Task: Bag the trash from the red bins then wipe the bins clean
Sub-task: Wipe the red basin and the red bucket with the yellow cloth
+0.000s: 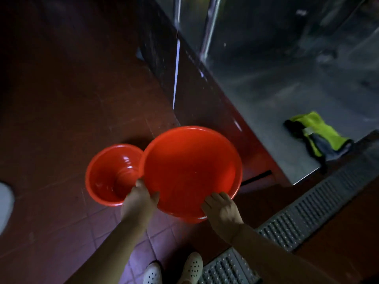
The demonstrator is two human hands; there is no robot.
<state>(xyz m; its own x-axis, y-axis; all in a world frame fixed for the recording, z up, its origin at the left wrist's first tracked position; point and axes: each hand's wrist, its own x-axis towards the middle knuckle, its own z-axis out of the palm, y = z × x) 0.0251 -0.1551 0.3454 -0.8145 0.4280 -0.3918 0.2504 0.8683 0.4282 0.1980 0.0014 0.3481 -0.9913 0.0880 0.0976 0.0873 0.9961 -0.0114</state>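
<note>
Two red bins show in the head view. The larger red bin (190, 171) is lifted off the floor, tilted toward me, and looks empty inside. My left hand (140, 198) grips its near-left rim. My right hand (222, 210) grips the near-right rim, fingers curled over the edge. The smaller red bin (111, 177) stands upright on the tiled floor just left of the big one, empty and glossy inside.
A yellow-green and grey cloth (320, 136) lies on the steel surface (276, 103) at the right. A metal drain grate (307, 210) runs along the floor at lower right. My white shoes (174, 271) stand on the red tiles. A white object (5, 203) sits at the left edge.
</note>
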